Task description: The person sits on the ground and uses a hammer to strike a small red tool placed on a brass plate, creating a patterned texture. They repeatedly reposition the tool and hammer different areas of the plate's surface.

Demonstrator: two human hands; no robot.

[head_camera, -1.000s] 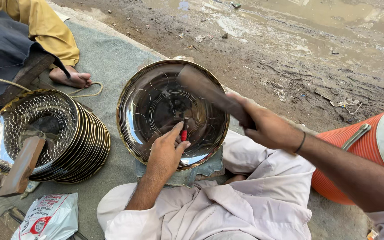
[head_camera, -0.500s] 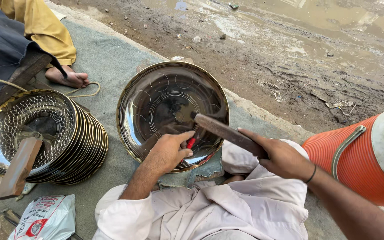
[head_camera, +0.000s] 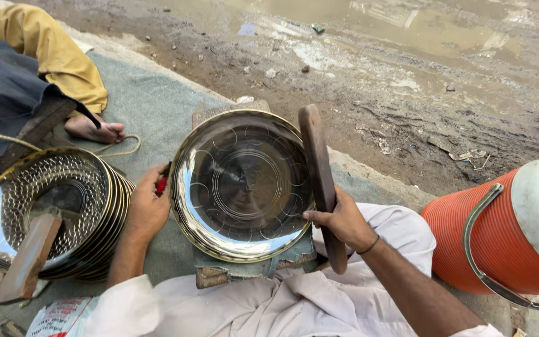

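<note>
A shiny round metal plate (head_camera: 244, 187) with engraved circles rests on a block (head_camera: 254, 268) in front of my lap. My left hand (head_camera: 146, 209) is at the plate's left rim, shut on a small red-handled tool (head_camera: 161, 185). My right hand (head_camera: 344, 221) grips a long dark wooden bat (head_camera: 319, 175), held upright along the plate's right edge.
A stack of patterned metal plates (head_camera: 51, 212) lies at the left with a wooden block (head_camera: 29, 259) on top. Another person's foot (head_camera: 98, 131) and yellow sleeve are beyond it. An orange cooler (head_camera: 500, 231) stands at the right. A grey mat (head_camera: 151, 106) meets muddy ground behind.
My left hand has moved off the plate's middle to its left rim. My right hand has swung the wooden bat from across the plate to upright at its right edge.
</note>
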